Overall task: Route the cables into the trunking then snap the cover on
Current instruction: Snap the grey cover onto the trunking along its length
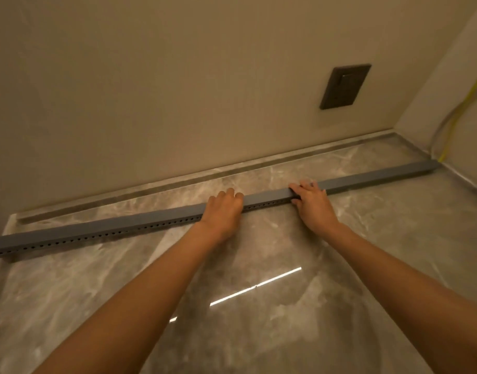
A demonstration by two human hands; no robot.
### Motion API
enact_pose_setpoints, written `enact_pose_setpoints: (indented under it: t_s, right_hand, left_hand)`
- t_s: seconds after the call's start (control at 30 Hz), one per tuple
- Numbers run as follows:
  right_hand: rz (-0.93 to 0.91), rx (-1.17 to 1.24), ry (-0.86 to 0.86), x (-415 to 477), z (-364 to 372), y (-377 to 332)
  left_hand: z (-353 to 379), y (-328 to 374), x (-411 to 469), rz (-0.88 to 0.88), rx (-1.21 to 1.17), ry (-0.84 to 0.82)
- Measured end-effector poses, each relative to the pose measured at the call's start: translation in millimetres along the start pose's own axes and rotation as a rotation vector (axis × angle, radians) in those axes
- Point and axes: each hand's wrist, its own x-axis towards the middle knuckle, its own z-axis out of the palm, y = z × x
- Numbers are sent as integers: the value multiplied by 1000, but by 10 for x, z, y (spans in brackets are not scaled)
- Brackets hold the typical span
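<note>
Running from the left edge of the frame up to the far right, a long grey trunking [140, 224] is laid on the glossy marbled floor [259, 306], a little in front of the beige wall [178, 90] and roughly parallel to the pale skirting strip [232, 168] at its foot. A row of small holes is seen along the side of the trunking that faces the camera; its top is closed by a smooth grey cover [267, 197], though whether that cover is fully seated cannot be told. Near the centre of the frame the trunking is pressed by both hands. The left hand [223, 209] is laid palm down over the top, its fingers curled over the far edge in a narrow grip on the trunking. Just to the right, the right hand [311, 202] is placed likewise, fingers spread over the top and the thumb on the near side, so that the piece is clasped. A short bare stretch of cover is left between the two hands. In the upper right a dark wall plate [345, 86] is mounted on the wall. At the right edge a yellow cable [458, 114] is seen descending the side wall to the right end of the trunking.
</note>
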Motion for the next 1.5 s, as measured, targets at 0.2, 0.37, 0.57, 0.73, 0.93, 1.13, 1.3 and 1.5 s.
enact_pose_setpoints:
  t_s: [0.2, 0.37, 0.57, 0.73, 0.93, 1.13, 1.3, 1.5]
  right_hand:
    - [104, -162, 23, 232, -286, 1087]
    - [11, -301, -1, 374, -326, 1336]
    - [-65, -304, -37, 601, -301, 1363]
    - [-86, -319, -68, 884, -352, 1260]
    - [-110, -365, -66, 1260, -386, 1154]
    - [-107, -361, -24, 1441, -354, 1181]
    - [-164, -413, 135, 1524, -358, 1228]
    - [-135, -378, -2, 1522, -375, 1210]
  left_hand:
    - [10, 889, 599, -26, -20, 25]
    - [-8, 930, 727, -136, 11, -12]
    - [73, 914, 816, -201, 34, 10]
    - [106, 837, 925, -224, -26, 118]
    - [210, 682, 1176, -138, 128, 226]
    - [304, 537, 1385, 0, 270, 347]
    - [293, 529, 1456, -33, 272, 401]
    - [146, 675, 1451, -174, 164, 218]
